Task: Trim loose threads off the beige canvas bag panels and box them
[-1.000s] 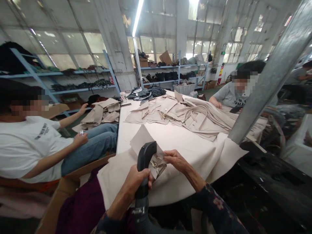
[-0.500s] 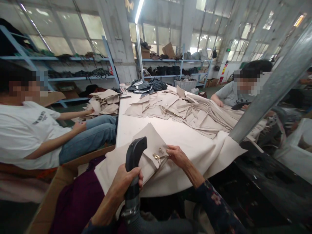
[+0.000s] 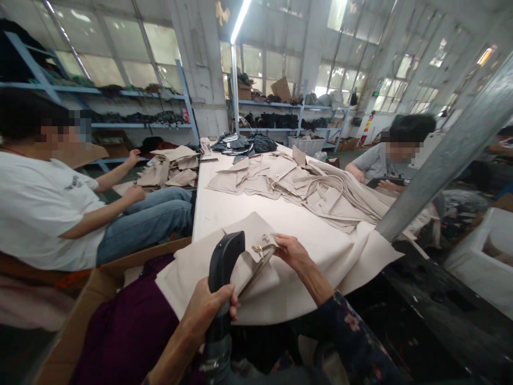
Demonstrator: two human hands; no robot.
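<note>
My left hand (image 3: 210, 305) is wrapped round a black nozzle (image 3: 224, 262) on a hose, its curved tip over a beige bag piece (image 3: 250, 227) with gold metal clasps (image 3: 258, 248). At the right edge of that piece, the fingers of my right hand (image 3: 292, 250) pinch it, tilting it up so that a gap shows along its lower side. More beige pieces (image 3: 180, 272) lie under it at the near edge of the table (image 3: 224, 209).
Beige pieces and straps (image 3: 320, 187) are heaped across the table, with black bundles (image 3: 244, 143) behind. One person (image 3: 44, 203) sits at left, another (image 3: 371, 160) at right. A slanted metal post (image 3: 441, 155) rises at right. A cardboard box (image 3: 86, 299) with purple cloth (image 3: 128, 321) is near left.
The bag piece is tilted up more and its lower side shows a wider gap. The nozzle has shifted slightly right and down. The left person's far hand has risen.
</note>
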